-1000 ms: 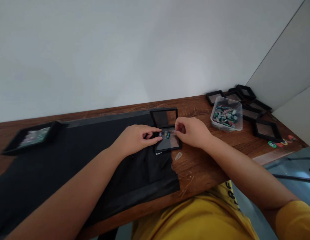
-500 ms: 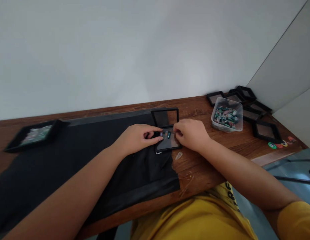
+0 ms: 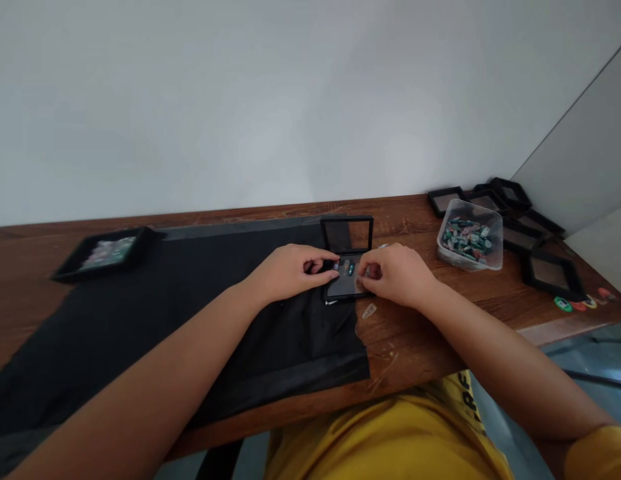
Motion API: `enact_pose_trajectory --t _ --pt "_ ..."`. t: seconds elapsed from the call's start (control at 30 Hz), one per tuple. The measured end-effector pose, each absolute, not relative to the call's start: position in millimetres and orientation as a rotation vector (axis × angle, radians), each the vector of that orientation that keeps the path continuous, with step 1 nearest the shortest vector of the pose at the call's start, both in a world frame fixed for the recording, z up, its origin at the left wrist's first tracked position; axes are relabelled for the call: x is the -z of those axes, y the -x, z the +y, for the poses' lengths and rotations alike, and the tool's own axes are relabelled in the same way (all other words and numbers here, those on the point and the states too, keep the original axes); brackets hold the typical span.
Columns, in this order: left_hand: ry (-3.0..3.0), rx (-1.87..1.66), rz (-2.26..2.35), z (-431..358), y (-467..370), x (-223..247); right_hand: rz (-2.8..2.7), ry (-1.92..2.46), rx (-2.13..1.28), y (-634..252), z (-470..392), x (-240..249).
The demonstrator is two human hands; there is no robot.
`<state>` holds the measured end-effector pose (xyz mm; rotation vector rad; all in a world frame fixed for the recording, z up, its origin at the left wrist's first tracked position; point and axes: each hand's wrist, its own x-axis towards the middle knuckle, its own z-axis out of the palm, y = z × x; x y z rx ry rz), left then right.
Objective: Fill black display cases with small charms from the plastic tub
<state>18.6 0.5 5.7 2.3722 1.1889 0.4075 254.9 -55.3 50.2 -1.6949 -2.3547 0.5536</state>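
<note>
A small black case (image 3: 348,296) lies with its lid (image 3: 347,235) raised, across the edge of a black cloth. Inside it are a few shiny pieces (image 3: 349,268), some dark teal. My left hand (image 3: 295,273) is at the case's left side, thumb and forefinger closed around a small piece at its left edge. My right hand (image 3: 397,273) reaches over the right side, fingertips pinched at the case; what they hold is too small to make out. A clear pointed piece (image 3: 369,311) lies on the wood just below the case.
A clear plastic tub (image 3: 494,250) of mixed green and reddish pieces stands to the right. Several black frames (image 3: 553,273) lie behind and beside it, with small coloured pieces (image 3: 563,304) near the edge. A filled black frame (image 3: 107,253) sits on the left of the black cloth (image 3: 190,287).
The view has shifted, so the scene sits further right. My right hand's fingertips have moved down and inward over the case's right part. My left hand keeps its place at the left side.
</note>
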Motion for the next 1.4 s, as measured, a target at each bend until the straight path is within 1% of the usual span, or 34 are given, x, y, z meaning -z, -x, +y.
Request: enact_pose_trajectory --t 0.13,0.3,0.57,1.0,1.27,1.4 --pt "-2.364 -0.398 1.189 1 -18 -5 -2.285 1.599 -0.777 -255 -54 -49" --pt "-2.353 -0.397 1.192 0 -18 -5 -2.257 1.595 -0.862 -256 -52 -47" --pt "-2.341 -0.384 1.192 0 -18 -4 -2.204 1.562 -0.829 -264 -47 -38" --pt "-2.312 -0.376 1.214 1 -19 -4 -2.294 1.601 -0.526 -265 -47 -37" --pt "-2.354 -0.388 1.212 1 -18 -2 -2.301 1.633 -0.496 -263 -48 -40" --pt "-2.347 -0.388 1.206 1 -18 -3 -2.2 1.69 -0.479 -270 -45 -45"
